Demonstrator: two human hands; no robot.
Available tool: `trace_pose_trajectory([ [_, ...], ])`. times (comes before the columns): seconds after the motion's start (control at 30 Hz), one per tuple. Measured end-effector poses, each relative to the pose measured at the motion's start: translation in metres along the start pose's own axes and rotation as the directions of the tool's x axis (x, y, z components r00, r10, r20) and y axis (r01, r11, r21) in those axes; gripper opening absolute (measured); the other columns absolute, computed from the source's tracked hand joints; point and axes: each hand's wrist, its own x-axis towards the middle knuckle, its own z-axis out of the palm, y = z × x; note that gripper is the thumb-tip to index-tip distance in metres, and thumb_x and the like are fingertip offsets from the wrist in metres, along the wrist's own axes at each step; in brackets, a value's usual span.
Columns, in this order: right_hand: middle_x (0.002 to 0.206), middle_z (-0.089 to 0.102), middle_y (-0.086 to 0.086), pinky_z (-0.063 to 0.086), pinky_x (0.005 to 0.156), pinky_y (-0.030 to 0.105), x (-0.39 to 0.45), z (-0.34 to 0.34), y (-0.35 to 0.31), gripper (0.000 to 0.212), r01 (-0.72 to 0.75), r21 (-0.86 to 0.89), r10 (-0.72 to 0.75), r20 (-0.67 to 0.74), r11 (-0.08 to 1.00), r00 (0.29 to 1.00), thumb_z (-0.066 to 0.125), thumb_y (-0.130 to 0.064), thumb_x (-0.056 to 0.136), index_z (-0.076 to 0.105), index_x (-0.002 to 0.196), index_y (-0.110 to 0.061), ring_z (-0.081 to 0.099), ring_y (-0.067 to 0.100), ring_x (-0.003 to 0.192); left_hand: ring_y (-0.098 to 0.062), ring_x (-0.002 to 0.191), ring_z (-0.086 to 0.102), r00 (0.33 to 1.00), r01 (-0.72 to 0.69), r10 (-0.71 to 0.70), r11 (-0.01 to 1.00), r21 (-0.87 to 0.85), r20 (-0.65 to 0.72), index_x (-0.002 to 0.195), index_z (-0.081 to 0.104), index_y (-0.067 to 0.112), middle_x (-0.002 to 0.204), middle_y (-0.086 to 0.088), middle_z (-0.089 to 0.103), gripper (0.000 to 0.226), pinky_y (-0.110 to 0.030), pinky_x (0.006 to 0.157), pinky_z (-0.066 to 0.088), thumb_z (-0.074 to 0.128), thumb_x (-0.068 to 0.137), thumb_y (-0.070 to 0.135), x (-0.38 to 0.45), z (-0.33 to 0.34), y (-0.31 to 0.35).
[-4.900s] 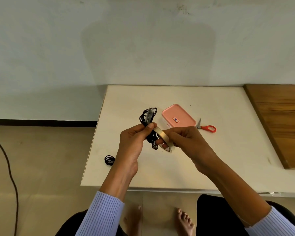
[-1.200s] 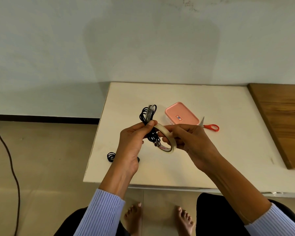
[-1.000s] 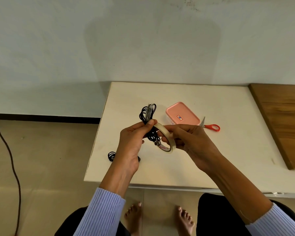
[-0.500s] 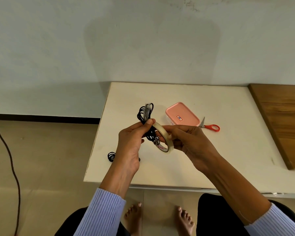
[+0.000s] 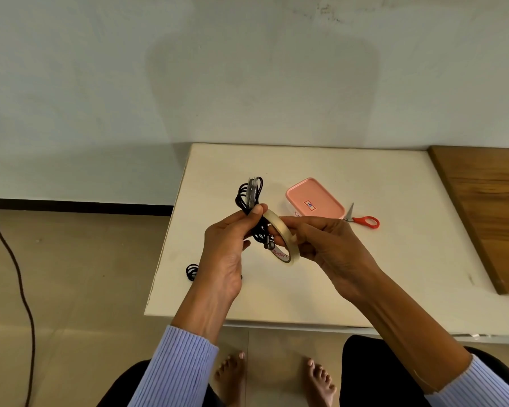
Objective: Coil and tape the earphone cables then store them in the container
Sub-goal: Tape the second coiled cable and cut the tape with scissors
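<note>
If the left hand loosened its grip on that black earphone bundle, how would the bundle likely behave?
Probably floppy: the earphone bundle is thin cable loops, held together where the left hand pinches them. The loops would likely spring apart, since the tape roll remains in the right hand. It looks light.

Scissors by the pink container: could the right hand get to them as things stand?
Probably yes for the path, but not yet. The scissors lie uncovered on the table just beyond the right hand, beside the pink container. That hand grips the tape roll, which it would need to release first.
</note>
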Motion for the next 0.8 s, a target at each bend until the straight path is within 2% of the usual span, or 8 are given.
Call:
trace_pose_trajectory([
  [0.27, 0.093, 0.075, 0.007, 0.056, 0.082, 0.025, -0.005, 0.001, -0.001, 0.031, 0.073, 0.025, -0.074, 0.037, 0.997, 0.997, 0.053, 0.008, 0.085, 0.072, 0.102, -0.010, 0.070, 0.019, 0.091, -0.013, 0.092, 0.065, 1.000, -0.007, 0.006, 1.000, -0.025, -0.010, 0.085, 0.075, 0.021, 0.084, 0.004, 0.074, 0.007, -0.028, 0.074, 0.037, 0.068, 0.082, 0.022, 0.001, 0.002, 0.003],
  [0.33, 0.094, 0.075, 0.003, 0.054, 0.084, 0.023, -0.009, 0.001, -0.004, 0.037, 0.118, -0.050, -0.115, 0.061, 0.992, 0.991, 0.053, 0.011, 0.085, 0.070, 0.106, -0.014, 0.070, 0.015, 0.092, -0.012, 0.089, 0.065, 1.000, 0.000, -0.001, 0.999, -0.038, -0.023, 0.085, 0.074, 0.021, 0.084, 0.004, 0.074, 0.007, -0.028, 0.072, 0.037, 0.069, 0.081, 0.021, 0.001, 0.002, 0.004],
  [0.4, 0.092, 0.075, -0.007, 0.053, 0.079, 0.017, -0.012, -0.001, -0.007, 0.042, 0.221, -0.220, -0.214, 0.055, 0.950, 0.975, 0.057, 0.010, 0.084, 0.068, 0.107, -0.023, 0.070, 0.010, 0.090, -0.012, 0.085, 0.065, 0.999, 0.002, -0.005, 0.999, -0.050, -0.051, 0.086, 0.074, 0.019, 0.084, 0.002, 0.074, 0.008, -0.028, 0.071, 0.037, 0.069, 0.081, 0.021, 0.001, 0.000, 0.005],
  [0.5, 0.091, 0.074, -0.014, 0.057, 0.073, 0.024, -0.016, -0.003, -0.009, 0.035, 0.356, -0.430, -0.341, 0.115, 0.830, 0.933, 0.067, -0.001, 0.082, 0.070, 0.105, -0.027, 0.071, 0.013, 0.081, -0.011, 0.083, 0.065, 0.997, -0.004, 0.003, 1.000, -0.022, -0.074, 0.088, 0.074, 0.019, 0.084, 0.001, 0.074, 0.009, -0.027, 0.070, 0.036, 0.069, 0.081, 0.020, 0.000, 0.000, 0.005],
  [0.6, 0.086, 0.073, -0.018, 0.054, 0.073, 0.016, -0.017, -0.002, -0.005, 0.031, 0.386, -0.467, -0.364, 0.142, 0.795, 0.921, 0.073, -0.008, 0.077, 0.071, 0.104, -0.023, 0.070, 0.002, 0.078, -0.011, 0.082, 0.064, 0.996, -0.017, 0.016, 1.000, -0.005, -0.090, 0.089, 0.074, 0.017, 0.083, 0.000, 0.073, 0.010, -0.026, 0.070, 0.037, 0.069, 0.081, 0.019, -0.001, 0.000, 0.005],
  [0.8, 0.082, 0.071, -0.011, 0.054, 0.075, 0.018, -0.009, -0.002, 0.004, 0.015, 0.435, -0.543, -0.462, 0.095, 0.719, 0.882, 0.069, -0.003, 0.080, 0.075, 0.092, -0.009, 0.067, -0.001, 0.077, -0.011, 0.076, 0.062, 0.995, -0.002, 0.002, 1.000, -0.002, -0.099, 0.090, 0.074, 0.015, 0.079, 0.000, 0.072, 0.010, -0.026, 0.070, 0.037, 0.070, 0.081, 0.017, 0.000, 0.002, 0.004],
])
